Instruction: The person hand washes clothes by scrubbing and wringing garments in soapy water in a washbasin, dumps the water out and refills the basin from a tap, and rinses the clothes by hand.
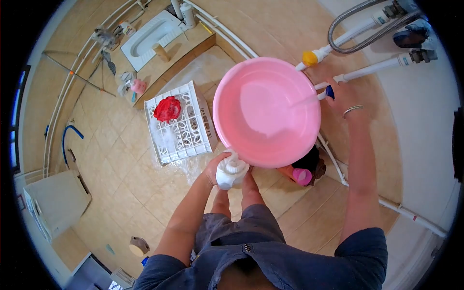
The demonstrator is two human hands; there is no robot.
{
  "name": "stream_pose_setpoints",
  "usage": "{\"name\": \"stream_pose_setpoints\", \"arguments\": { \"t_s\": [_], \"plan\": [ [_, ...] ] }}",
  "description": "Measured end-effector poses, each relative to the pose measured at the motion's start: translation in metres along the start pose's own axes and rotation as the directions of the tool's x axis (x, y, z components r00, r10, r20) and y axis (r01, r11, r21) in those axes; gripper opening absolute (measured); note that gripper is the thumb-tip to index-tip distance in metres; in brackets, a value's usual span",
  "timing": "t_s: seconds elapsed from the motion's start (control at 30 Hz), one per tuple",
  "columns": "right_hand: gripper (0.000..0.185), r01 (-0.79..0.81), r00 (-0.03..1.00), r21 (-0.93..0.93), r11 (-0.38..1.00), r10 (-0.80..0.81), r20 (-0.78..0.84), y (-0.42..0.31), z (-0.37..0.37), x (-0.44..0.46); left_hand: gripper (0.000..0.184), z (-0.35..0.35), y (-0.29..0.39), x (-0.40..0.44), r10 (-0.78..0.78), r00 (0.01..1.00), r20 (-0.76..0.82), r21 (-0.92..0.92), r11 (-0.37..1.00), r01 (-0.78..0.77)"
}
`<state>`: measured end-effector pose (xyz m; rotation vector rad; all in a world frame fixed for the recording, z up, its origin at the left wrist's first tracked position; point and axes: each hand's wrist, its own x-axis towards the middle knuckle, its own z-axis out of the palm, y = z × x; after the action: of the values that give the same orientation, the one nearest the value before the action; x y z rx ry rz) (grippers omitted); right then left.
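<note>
Head view, white item first: it sits in front of the person's legs, at the near-left rim of the pink basin. Can't tell from here if it's bunched cloth or a container; the top looks ridged. Left hand is closed round its left side. Long axis runs roughly away from the body, ridged end toward the basin. Touching the rim or just short of it: can't tell.

Key relation: basin lies ahead and to the right of the left hand, between both hands. Left is right beside the rim; right hand is past the far-right rim, arm stretched out, fingers closed on the blue tap handle. I see a blurred water stream running from that tap into the basin.

Further out: white crate left of the basin on the tiled floor, red item on top. Yellow tap handle beyond the blue one. Squat toilet up on a step, far left.
</note>
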<state>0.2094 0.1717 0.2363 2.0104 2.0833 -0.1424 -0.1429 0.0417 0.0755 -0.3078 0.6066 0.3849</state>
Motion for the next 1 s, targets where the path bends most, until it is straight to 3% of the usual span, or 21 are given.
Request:
{"name": "stream_pose_setpoints", "arguments": {
  "t_s": [0.1,0.17,0.2,0.27,0.3,0.37,0.4,0.43,0.47,0.5,0.6,0.63,0.7,0.73,0.8,0.83,0.9,1.0],
  "plan": [
    [0.035,-0.008,0.999,0.059,0.998,0.011,-0.05,-0.004,0.006,0.0,0.037,0.001,0.0,-0.001,0.014,1.0,-0.011,0.009,1.0,-0.014],
    [0.037,-0.273,0.962,0.05,0.961,0.271,0.038,-0.02,-0.005,-0.001,0.036,0.011,0.0,-0.005,0.001,1.0,0.004,-0.006,1.0,-0.001],
    [0.037,-0.271,0.962,0.048,0.961,0.269,0.037,-0.02,0.0,0.003,0.036,0.014,0.0,-0.006,0.002,1.0,0.005,-0.007,1.0,-0.002],
    [0.041,-0.497,0.861,0.09,0.863,0.503,-0.077,-0.02,0.019,0.014,0.035,0.017,-0.002,-0.009,0.022,1.0,0.001,-0.023,0.999,-0.022],
    [0.041,-0.49,0.864,0.091,0.867,0.497,-0.076,-0.02,0.023,0.016,0.035,0.016,-0.003,-0.008,0.028,1.0,-0.001,-0.027,0.999,-0.028],
    [0.042,-0.443,0.834,0.417,0.794,0.536,-0.133,-0.018,0.031,0.017,0.036,0.009,-0.004,-0.003,0.035,0.999,-0.004,-0.007,0.999,-0.035],
    [0.042,-0.436,0.838,0.419,0.796,0.529,-0.133,-0.015,0.039,0.015,0.036,0.006,-0.005,-0.002,0.043,0.999,-0.006,-0.009,0.999,-0.043],
    [0.042,-0.523,0.728,0.733,0.435,0.675,0.119,-0.009,0.05,0.006,0.035,0.001,-0.007,0.0,0.04,0.999,-0.011,-0.047,0.998,-0.04],
    [0.043,-0.529,0.618,0.848,-0.034,0.669,0.412,0.001,0.065,-0.004,0.035,0.0,-0.009,0.001,0.036,0.999,-0.015,-0.087,0.995,-0.038],
    [0.044,-0.475,0.756,0.778,0.411,0.643,0.122,0.028,0.126,-0.016,0.033,0.005,-0.01,0.0,0.04,0.998,-0.056,-0.07,0.997,-0.044],
    [0.05,-0.515,0.808,0.689,0.51,0.557,0.192,0.014,0.222,-0.082,0.032,0.008,-0.021,-0.008,-0.03,0.999,-0.016,-0.04,0.999,0.029],
    [0.052,-0.507,0.791,0.813,0.287,0.529,0.307,-0.001,0.228,-0.095,0.032,0.02,-0.025,-0.017,0.051,0.99,-0.129,0.049,0.998,-0.045],
    [0.059,-0.468,0.724,0.852,-0.235,0.451,0.523,-0.03,0.24,-0.122,0.035,-0.003,-0.038,-0.015,0.011,0.996,-0.092,0.059,0.998,-0.006],
    [0.059,-0.469,0.732,0.852,-0.232,0.437,0.522,-0.042,0.227,-0.119,0.037,-0.004,-0.04,-0.019,-0.046,0.997,-0.055,0.079,0.996,0.05],
    [0.059,-0.204,0.739,0.956,-0.211,0.607,0.292,-0.065,0.206,-0.117,0.035,-0.012,-0.038,-0.035,-0.023,0.998,-0.059,0.059,0.998,0.026],
    [0.059,-0.13,0.767,0.97,-0.207,0.598,0.231,-0.078,0.182,-0.113,0.034,-0.017,-0.038,-0.041,-0.051,0.997,-0.059,-0.023,0.999,0.05],
    [0.055,-0.108,0.779,0.981,-0.158,0.6,0.182,-0.106,0.139,-0.103,0.031,-0.035,-0.036,-0.049,-0.077,0.995,-0.065,-0.117,0.991,0.069],
    [0.041,-0.101,0.802,0.995,-0.019,0.59,0.093,-0.146,0.081,-0.09,0.031,-0.04,-0.042,-0.062,-0.039,0.995,-0.091,-0.098,0.995,0.03]
  ]
}}
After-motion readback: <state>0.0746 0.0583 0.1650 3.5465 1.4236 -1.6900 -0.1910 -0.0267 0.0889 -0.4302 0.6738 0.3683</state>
